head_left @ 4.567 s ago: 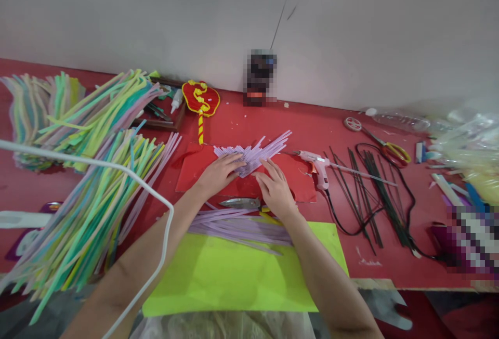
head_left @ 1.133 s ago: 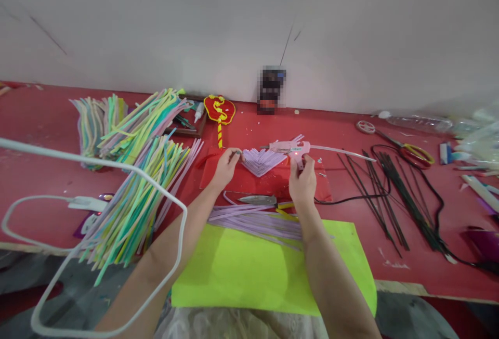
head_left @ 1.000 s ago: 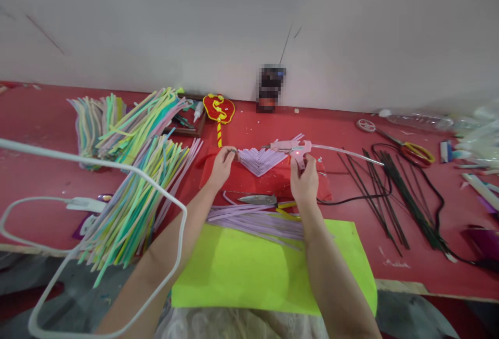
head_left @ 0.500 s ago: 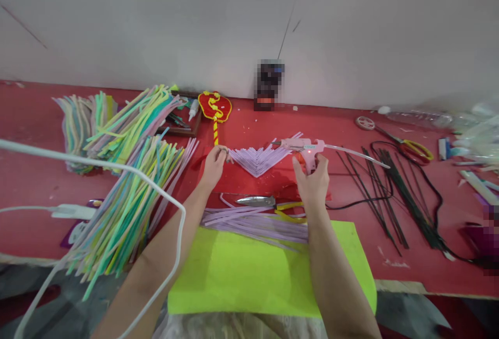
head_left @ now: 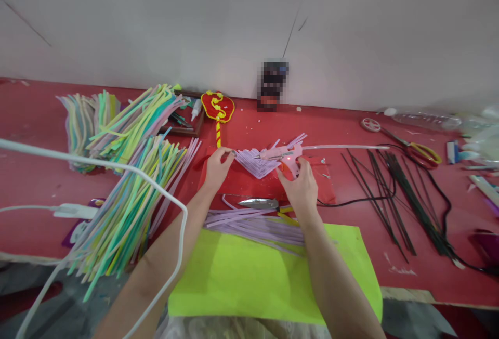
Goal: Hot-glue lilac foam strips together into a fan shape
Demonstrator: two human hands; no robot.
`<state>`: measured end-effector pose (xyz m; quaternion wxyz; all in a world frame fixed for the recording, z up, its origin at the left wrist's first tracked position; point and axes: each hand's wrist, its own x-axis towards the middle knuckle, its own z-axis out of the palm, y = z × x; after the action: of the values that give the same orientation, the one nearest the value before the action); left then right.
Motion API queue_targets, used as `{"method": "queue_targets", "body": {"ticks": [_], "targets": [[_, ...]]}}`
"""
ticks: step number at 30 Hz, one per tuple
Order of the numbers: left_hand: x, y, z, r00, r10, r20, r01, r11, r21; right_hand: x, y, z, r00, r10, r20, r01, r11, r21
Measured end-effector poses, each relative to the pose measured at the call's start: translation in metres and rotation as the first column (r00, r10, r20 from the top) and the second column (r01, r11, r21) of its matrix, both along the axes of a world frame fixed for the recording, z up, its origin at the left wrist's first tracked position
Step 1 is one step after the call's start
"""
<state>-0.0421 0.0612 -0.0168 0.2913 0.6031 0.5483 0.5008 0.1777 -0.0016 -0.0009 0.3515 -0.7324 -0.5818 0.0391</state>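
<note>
A V-shaped panel of lilac pipe cleaners (head_left: pixel 255 166) lies on a red sheet (head_left: pixel 249 189) in front of me. At its left end, my left hand (head_left: pixel 219 168) pinches the tips between thumb and finger. My right hand (head_left: pixel 300 185) is wrapped round the handle of a pink glue gun (head_left: pixel 286 154), and a long clear glue stick (head_left: pixel 343 147) juts from its back. The gun's nozzle points left, over the middle of the panel; whether it touches is unclear. Scissors (head_left: pixel 258 203) and loose lilac pipe cleaners (head_left: pixel 253 227) lie nearer me.
Bundles of coloured pipe cleaners (head_left: pixel 128 209) cover the left side. A white cable (head_left: pixel 156 185) crosses the left foreground. Dark green stems (head_left: pixel 413 198), a black cord (head_left: pixel 438 188) and yellow-handled scissors (head_left: pixel 423 153) lie right. A red-and-yellow fan shape (head_left: pixel 218 106) lies behind.
My right hand has moved the glue gun left, bringing its nozzle from the panel's right arm to over its middle. My left hand stays at the left end.
</note>
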Motion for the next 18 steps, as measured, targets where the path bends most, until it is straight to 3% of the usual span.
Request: {"method": "queue_targets", "body": {"ticks": [8, 13, 18], "targets": [[0.003, -0.001, -0.002, 0.943, -0.043, -0.33, 0.093, 0.986, 0.137, -0.013, 0.001, -0.003, 0.998, 0.034, 0.047, -0.031, 0.998, -0.05], [0.005, -0.001, -0.005, 0.874, -0.027, -0.486, 0.07, 0.995, 0.07, -0.014, 0.002, -0.002, 0.999, 0.027, 0.039, -0.024, 0.997, -0.069], [0.007, -0.006, -0.001, 0.821, -0.107, -0.561, 0.121, 0.993, -0.013, -0.011, 0.003, -0.002, 1.0, -0.006, 0.022, 0.008, 0.997, -0.082]]}}
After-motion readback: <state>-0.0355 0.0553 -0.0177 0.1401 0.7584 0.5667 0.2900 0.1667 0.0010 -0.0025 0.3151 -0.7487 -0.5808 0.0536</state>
